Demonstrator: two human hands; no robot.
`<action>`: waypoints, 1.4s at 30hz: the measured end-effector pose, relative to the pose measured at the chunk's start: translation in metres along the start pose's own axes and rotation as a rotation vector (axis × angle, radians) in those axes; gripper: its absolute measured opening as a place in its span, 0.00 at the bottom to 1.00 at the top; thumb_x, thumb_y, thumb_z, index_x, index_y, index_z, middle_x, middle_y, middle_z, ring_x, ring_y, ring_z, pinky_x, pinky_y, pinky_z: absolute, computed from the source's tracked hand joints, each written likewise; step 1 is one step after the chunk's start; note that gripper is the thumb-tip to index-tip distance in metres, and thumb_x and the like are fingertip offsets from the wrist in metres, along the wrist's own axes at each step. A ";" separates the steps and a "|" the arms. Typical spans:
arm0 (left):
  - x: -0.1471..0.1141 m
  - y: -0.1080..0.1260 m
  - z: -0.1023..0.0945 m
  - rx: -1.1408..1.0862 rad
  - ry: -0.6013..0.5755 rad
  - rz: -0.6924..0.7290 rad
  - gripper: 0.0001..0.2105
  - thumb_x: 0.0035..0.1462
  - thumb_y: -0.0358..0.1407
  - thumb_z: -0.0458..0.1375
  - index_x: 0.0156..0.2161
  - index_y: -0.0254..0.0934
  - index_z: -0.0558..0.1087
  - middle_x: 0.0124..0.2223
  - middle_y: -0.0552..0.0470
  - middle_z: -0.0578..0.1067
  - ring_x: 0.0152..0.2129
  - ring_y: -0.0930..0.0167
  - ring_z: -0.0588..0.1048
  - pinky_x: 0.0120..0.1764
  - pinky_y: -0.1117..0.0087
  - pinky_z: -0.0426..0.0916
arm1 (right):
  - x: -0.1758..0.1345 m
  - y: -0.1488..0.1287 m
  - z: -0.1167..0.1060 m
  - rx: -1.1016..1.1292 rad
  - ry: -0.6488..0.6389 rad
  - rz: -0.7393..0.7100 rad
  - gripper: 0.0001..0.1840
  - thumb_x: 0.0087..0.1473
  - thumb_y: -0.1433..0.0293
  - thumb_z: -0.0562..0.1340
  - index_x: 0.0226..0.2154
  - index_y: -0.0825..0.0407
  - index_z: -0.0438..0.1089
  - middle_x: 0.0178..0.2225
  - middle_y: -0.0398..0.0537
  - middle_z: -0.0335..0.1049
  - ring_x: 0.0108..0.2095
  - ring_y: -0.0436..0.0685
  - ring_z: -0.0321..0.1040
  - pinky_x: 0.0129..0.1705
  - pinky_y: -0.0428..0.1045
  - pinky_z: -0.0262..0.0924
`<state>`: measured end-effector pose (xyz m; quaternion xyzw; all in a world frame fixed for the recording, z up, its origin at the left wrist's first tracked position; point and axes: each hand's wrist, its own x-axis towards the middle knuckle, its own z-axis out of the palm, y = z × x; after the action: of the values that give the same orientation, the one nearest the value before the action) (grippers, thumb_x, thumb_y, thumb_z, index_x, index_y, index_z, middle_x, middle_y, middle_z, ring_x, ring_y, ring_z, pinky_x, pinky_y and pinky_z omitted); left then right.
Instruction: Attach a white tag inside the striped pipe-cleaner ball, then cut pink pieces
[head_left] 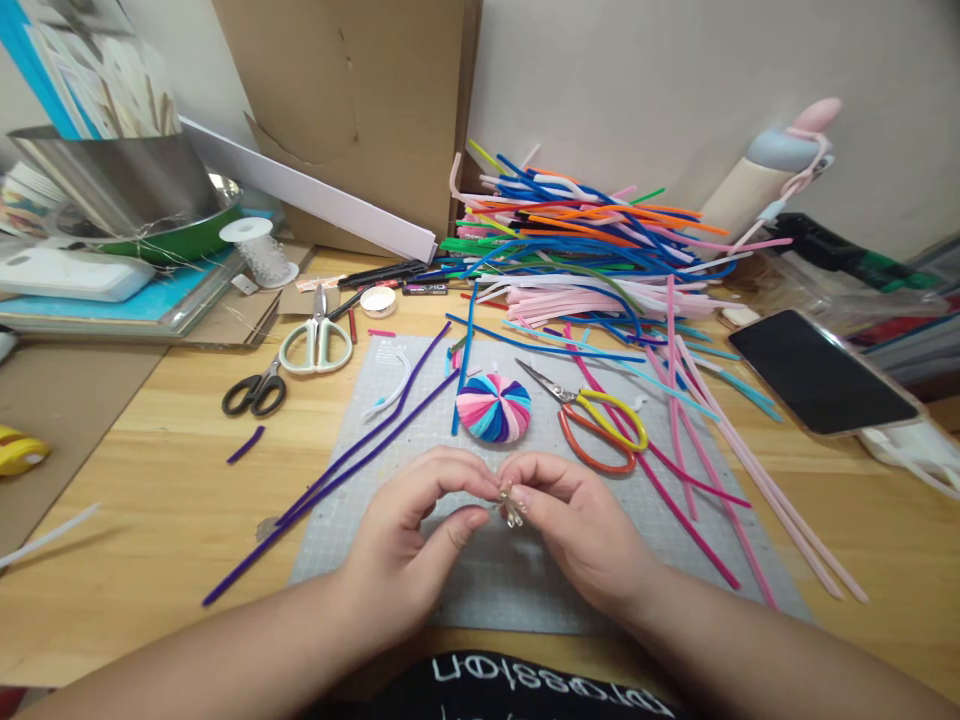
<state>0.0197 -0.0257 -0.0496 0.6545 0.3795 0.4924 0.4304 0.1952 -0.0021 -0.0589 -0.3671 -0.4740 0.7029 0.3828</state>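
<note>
Over the grey cutting mat (pixel 337 560), my left hand (pixel 420 530) and my right hand (pixel 577 520) meet with fingertips together. Between them is a small cluster of clear, shiny beads (pixel 513 508), pinched by my right thumb and fingers. My left fingers are closed at its left side; what they pinch is too small to make out. Just beyond my fingers lies a round pinwheel-striped disc (pixel 493 408) in pink, blue, white and purple. Scissors with orange and yellow handles (pixel 600 430) lie to its right. Purple pipe cleaners (pixel 360 450) stretch out left of my left hand.
A heap of colourful pipe cleaners (pixel 585 240) fills the back. Pink pipe cleaners (pixel 772 470) and a phone (pixel 821 370) lie right. White-handled scissors (pixel 316 345), black-handled scissors (pixel 255 393), a thread spool (pixel 259 255) and a metal pot (pixel 120 185) are left.
</note>
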 end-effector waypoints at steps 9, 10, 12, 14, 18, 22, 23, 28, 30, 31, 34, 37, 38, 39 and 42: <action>0.000 0.002 0.001 -0.010 0.008 -0.040 0.10 0.55 0.26 0.56 0.42 0.39 0.69 0.40 0.48 0.71 0.41 0.67 0.71 0.45 0.64 0.67 | 0.000 -0.001 0.004 -0.025 0.038 0.001 0.06 0.51 0.66 0.63 0.29 0.52 0.70 0.28 0.42 0.66 0.30 0.50 0.62 0.35 0.47 0.59; 0.000 0.002 0.002 -0.006 0.010 -0.041 0.10 0.54 0.26 0.56 0.42 0.39 0.69 0.40 0.48 0.71 0.41 0.68 0.71 0.45 0.65 0.67 | 0.000 -0.002 0.004 -0.026 0.037 0.005 0.06 0.51 0.66 0.64 0.29 0.52 0.70 0.28 0.42 0.66 0.30 0.49 0.62 0.35 0.46 0.59; 0.000 0.002 0.002 0.004 0.015 -0.045 0.10 0.54 0.26 0.57 0.41 0.39 0.69 0.39 0.50 0.71 0.39 0.69 0.71 0.44 0.66 0.67 | -0.001 -0.003 0.006 -0.025 0.029 0.011 0.05 0.51 0.67 0.64 0.29 0.52 0.70 0.27 0.41 0.66 0.30 0.49 0.62 0.35 0.46 0.59; 0.000 0.002 0.002 0.009 0.019 -0.053 0.09 0.55 0.25 0.56 0.41 0.40 0.69 0.38 0.51 0.71 0.38 0.70 0.71 0.43 0.67 0.66 | 0.000 -0.005 0.007 -0.027 0.013 0.018 0.06 0.51 0.67 0.64 0.28 0.52 0.70 0.27 0.41 0.66 0.29 0.49 0.62 0.34 0.46 0.59; 0.000 0.002 0.003 0.001 0.024 -0.068 0.08 0.55 0.26 0.56 0.40 0.39 0.69 0.37 0.51 0.71 0.37 0.71 0.71 0.41 0.68 0.67 | 0.000 -0.006 0.007 -0.050 -0.011 0.032 0.07 0.51 0.66 0.63 0.28 0.52 0.70 0.27 0.42 0.66 0.29 0.50 0.62 0.35 0.47 0.60; 0.002 0.002 0.002 -0.027 0.022 -0.076 0.08 0.55 0.27 0.56 0.40 0.38 0.69 0.38 0.49 0.71 0.38 0.69 0.71 0.42 0.66 0.67 | 0.000 -0.004 0.006 -0.070 0.016 0.024 0.07 0.51 0.65 0.63 0.29 0.52 0.69 0.28 0.43 0.67 0.31 0.51 0.63 0.36 0.48 0.60; 0.002 0.002 0.002 -0.029 0.012 -0.071 0.08 0.55 0.27 0.56 0.41 0.38 0.69 0.38 0.49 0.71 0.38 0.69 0.71 0.43 0.65 0.67 | 0.000 -0.004 0.006 -0.080 0.024 0.020 0.06 0.51 0.65 0.63 0.29 0.52 0.69 0.28 0.43 0.67 0.31 0.51 0.63 0.36 0.48 0.60; 0.002 0.001 0.000 0.010 -0.029 -0.022 0.12 0.51 0.27 0.60 0.41 0.39 0.69 0.39 0.49 0.71 0.39 0.68 0.71 0.44 0.65 0.67 | -0.001 -0.004 0.007 -0.124 0.052 -0.027 0.05 0.51 0.66 0.62 0.29 0.51 0.69 0.28 0.42 0.66 0.31 0.51 0.63 0.35 0.48 0.61; 0.002 0.001 0.001 0.017 -0.028 -0.029 0.12 0.51 0.26 0.60 0.41 0.39 0.69 0.39 0.49 0.71 0.39 0.68 0.71 0.44 0.65 0.67 | -0.001 -0.004 0.007 -0.135 0.060 -0.046 0.05 0.51 0.67 0.62 0.29 0.52 0.69 0.28 0.42 0.66 0.31 0.51 0.63 0.35 0.48 0.61; 0.002 0.001 0.001 0.016 -0.025 -0.039 0.11 0.51 0.26 0.60 0.41 0.39 0.69 0.39 0.49 0.71 0.39 0.68 0.71 0.44 0.64 0.66 | -0.001 -0.005 0.007 -0.141 0.060 -0.052 0.05 0.52 0.67 0.61 0.29 0.52 0.68 0.28 0.42 0.66 0.30 0.51 0.63 0.35 0.47 0.60; 0.002 0.001 0.001 -0.014 -0.013 -0.068 0.11 0.52 0.27 0.59 0.42 0.38 0.69 0.40 0.49 0.71 0.40 0.67 0.71 0.44 0.64 0.66 | 0.000 -0.005 0.007 -0.169 0.057 -0.069 0.04 0.52 0.68 0.61 0.30 0.52 0.68 0.28 0.43 0.66 0.31 0.51 0.63 0.36 0.48 0.60; 0.003 0.003 0.001 -0.057 -0.012 -0.109 0.10 0.53 0.28 0.59 0.41 0.38 0.69 0.40 0.49 0.71 0.40 0.68 0.71 0.45 0.65 0.66 | 0.000 -0.004 0.007 -0.198 0.052 -0.078 0.04 0.52 0.68 0.61 0.29 0.51 0.67 0.28 0.42 0.66 0.31 0.51 0.63 0.35 0.48 0.60; 0.003 0.003 0.001 -0.071 -0.014 -0.124 0.09 0.54 0.28 0.58 0.41 0.38 0.69 0.39 0.49 0.72 0.40 0.68 0.71 0.45 0.66 0.66 | 0.000 -0.004 0.007 -0.209 0.050 -0.080 0.04 0.52 0.68 0.61 0.29 0.51 0.67 0.28 0.42 0.66 0.31 0.51 0.63 0.35 0.48 0.60; 0.003 0.004 0.001 -0.085 -0.013 -0.141 0.08 0.54 0.29 0.58 0.41 0.38 0.69 0.39 0.50 0.71 0.40 0.69 0.71 0.44 0.67 0.66 | 0.000 -0.004 0.007 -0.222 0.049 -0.084 0.04 0.52 0.68 0.60 0.29 0.51 0.67 0.28 0.42 0.66 0.31 0.51 0.64 0.36 0.48 0.60; 0.004 0.005 0.000 -0.132 -0.004 -0.185 0.06 0.55 0.30 0.58 0.40 0.38 0.70 0.38 0.50 0.71 0.39 0.70 0.70 0.43 0.69 0.66 | 0.000 -0.003 0.007 -0.277 0.053 -0.107 0.03 0.53 0.70 0.60 0.29 0.51 0.67 0.29 0.43 0.67 0.32 0.51 0.64 0.37 0.48 0.60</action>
<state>0.0214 -0.0238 -0.0442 0.5880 0.4040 0.4732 0.5168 0.1896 -0.0040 -0.0537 -0.4091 -0.5749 0.5994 0.3780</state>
